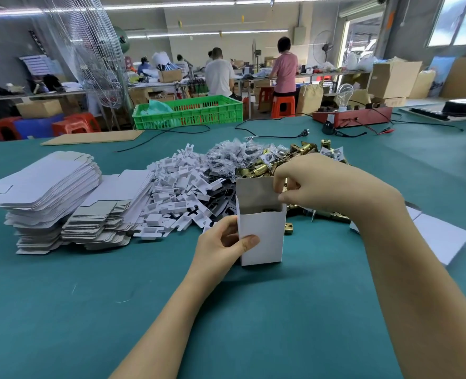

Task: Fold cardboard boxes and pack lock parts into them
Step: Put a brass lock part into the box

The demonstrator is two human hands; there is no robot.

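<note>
A small white cardboard box stands upright on the green table, its top open and its lid flap raised at the back. My left hand grips its lower left side, thumb on the front face. My right hand is at the box's upper right corner, fingers curled at the rim and the flap's edge. Something dark lies inside the box. Behind it are piles of brass lock latches, bagged small parts and white plastic inserts. Stacks of flat white box blanks lie at the left.
A flat white carton piece lies right of my right arm. Farther back are black cables with a plug, a red tester box with a bulb, a cardboard sheet and a green crate. People work at distant benches.
</note>
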